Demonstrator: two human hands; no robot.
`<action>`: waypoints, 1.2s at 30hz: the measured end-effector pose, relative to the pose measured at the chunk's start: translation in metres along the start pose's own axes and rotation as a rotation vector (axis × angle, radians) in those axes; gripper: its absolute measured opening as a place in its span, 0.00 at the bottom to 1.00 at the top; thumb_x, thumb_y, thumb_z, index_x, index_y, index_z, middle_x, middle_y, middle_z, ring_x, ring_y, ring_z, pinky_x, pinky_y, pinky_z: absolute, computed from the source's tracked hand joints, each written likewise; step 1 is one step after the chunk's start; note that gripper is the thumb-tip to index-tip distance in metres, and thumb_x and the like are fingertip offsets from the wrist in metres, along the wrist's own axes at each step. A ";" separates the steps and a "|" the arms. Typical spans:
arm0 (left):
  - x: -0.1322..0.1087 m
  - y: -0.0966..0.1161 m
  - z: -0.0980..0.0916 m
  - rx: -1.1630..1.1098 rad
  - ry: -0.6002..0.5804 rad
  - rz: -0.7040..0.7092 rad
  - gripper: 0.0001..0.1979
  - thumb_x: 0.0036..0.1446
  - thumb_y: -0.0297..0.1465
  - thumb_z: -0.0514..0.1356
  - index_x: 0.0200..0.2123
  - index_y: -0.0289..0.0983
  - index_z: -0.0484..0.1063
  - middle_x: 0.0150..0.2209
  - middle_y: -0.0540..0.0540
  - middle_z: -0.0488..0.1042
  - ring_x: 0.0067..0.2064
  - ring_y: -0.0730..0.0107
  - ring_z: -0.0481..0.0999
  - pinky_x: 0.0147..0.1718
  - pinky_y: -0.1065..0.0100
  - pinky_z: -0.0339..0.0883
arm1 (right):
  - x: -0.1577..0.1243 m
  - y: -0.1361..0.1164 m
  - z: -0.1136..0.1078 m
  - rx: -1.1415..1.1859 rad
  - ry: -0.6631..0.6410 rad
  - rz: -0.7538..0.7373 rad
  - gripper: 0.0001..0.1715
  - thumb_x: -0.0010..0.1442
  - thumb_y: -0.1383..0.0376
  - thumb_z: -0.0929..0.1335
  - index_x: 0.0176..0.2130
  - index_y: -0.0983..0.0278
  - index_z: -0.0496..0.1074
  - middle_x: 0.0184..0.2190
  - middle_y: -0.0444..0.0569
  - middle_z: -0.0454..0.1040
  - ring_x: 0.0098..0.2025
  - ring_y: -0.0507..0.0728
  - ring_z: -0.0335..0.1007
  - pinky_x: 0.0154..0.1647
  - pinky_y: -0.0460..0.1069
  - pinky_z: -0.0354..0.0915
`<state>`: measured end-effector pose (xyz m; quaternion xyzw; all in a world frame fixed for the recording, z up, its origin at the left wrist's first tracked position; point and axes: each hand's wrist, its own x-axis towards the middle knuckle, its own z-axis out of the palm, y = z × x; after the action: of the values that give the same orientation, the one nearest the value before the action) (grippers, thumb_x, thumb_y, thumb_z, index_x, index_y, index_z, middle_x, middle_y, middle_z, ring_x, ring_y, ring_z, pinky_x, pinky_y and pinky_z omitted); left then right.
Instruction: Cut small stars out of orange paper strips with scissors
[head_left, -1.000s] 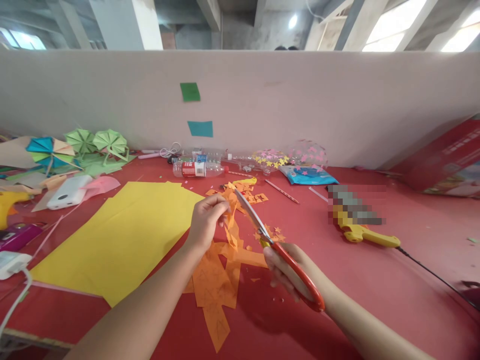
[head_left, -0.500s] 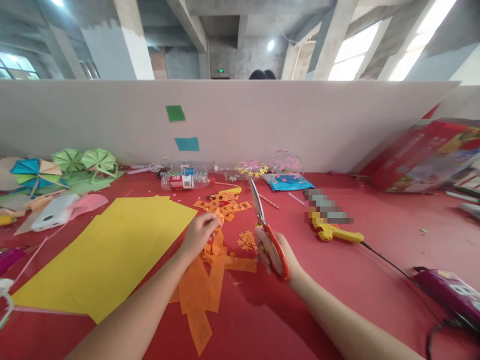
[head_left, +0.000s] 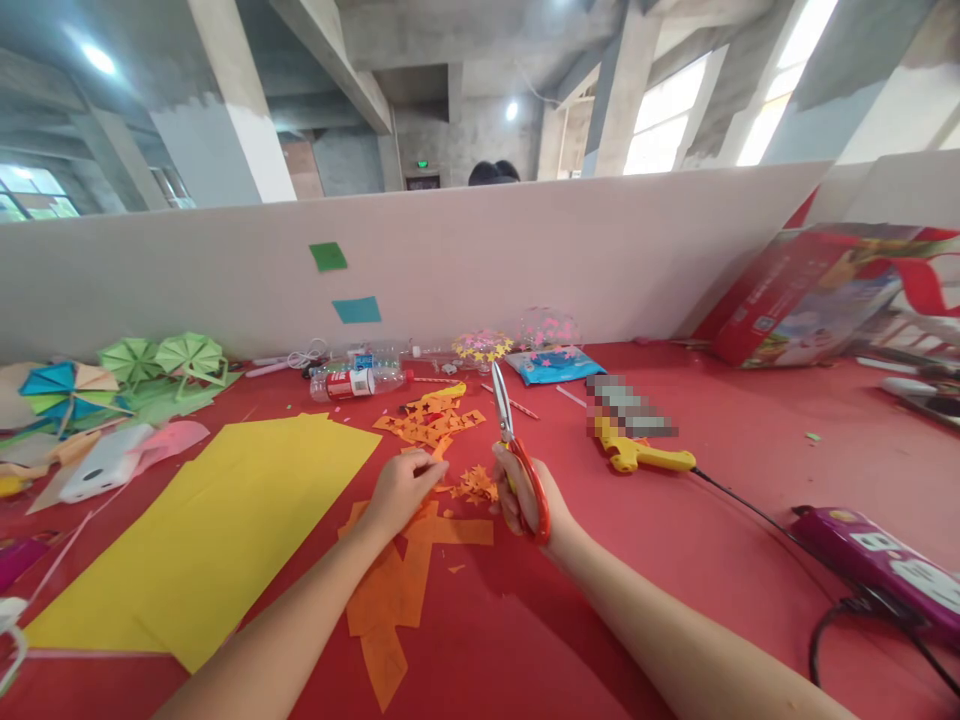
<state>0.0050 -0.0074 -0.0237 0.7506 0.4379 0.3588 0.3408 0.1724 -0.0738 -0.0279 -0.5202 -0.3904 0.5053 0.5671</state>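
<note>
My left hand (head_left: 409, 490) is closed in a pinch over the orange paper. A thin orange paper strip (head_left: 442, 449) shows at its fingertips, though most of its grip is hidden. In my right hand (head_left: 529, 495) are scissors (head_left: 504, 410) with red and yellow handles, blades pointing up and away and seemingly together. Between the hands lies a small heap of orange paper stars (head_left: 477, 484). Beyond them are orange strips with star-shaped holes (head_left: 427, 425). Larger orange paper pieces (head_left: 390, 590) spread below my left hand.
Yellow sheets (head_left: 247, 510) lie at left. A yellow glue gun (head_left: 641, 455), partly pixelated, has a cord running right near a purple device (head_left: 877, 560). Plastic bottles (head_left: 352, 382), a blue packet (head_left: 555, 367) and star-decorated clear domes (head_left: 551, 328) stand by the white partition (head_left: 450, 260).
My view has shifted slightly. My left hand has moved right and nearer me, and the orange scraps hanging below its fingers are no longer there. The scissors stay in my right hand.
</note>
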 end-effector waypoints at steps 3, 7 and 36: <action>0.005 0.003 -0.013 -0.102 0.032 -0.102 0.10 0.48 0.36 0.60 0.23 0.36 0.74 0.21 0.51 0.70 0.24 0.71 0.67 0.25 0.70 0.59 | -0.001 0.000 0.000 0.008 0.005 0.006 0.22 0.57 0.48 0.63 0.23 0.60 0.58 0.05 0.30 0.54 0.05 0.45 0.49 0.19 0.45 0.63; 0.015 0.009 -0.042 -0.355 0.111 -0.260 0.08 0.45 0.32 0.63 0.29 0.34 0.76 0.22 0.48 0.74 0.25 0.69 0.73 0.24 0.71 0.64 | 0.000 0.002 0.001 0.025 0.020 0.021 0.21 0.57 0.49 0.63 0.23 0.60 0.58 0.05 0.30 0.53 0.05 0.46 0.48 0.19 0.45 0.64; 0.018 -0.026 -0.042 0.250 -0.517 0.085 0.17 0.48 0.39 0.65 0.43 0.42 0.74 0.48 0.44 0.70 0.51 0.58 0.70 0.53 0.60 0.62 | 0.000 0.002 0.002 0.006 -0.015 0.059 0.20 0.56 0.52 0.63 0.21 0.60 0.58 0.04 0.31 0.54 0.05 0.46 0.49 0.18 0.46 0.64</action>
<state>-0.0346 0.0267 -0.0192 0.8710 0.3456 0.1125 0.3306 0.1700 -0.0737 -0.0292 -0.5260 -0.3778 0.5266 0.5507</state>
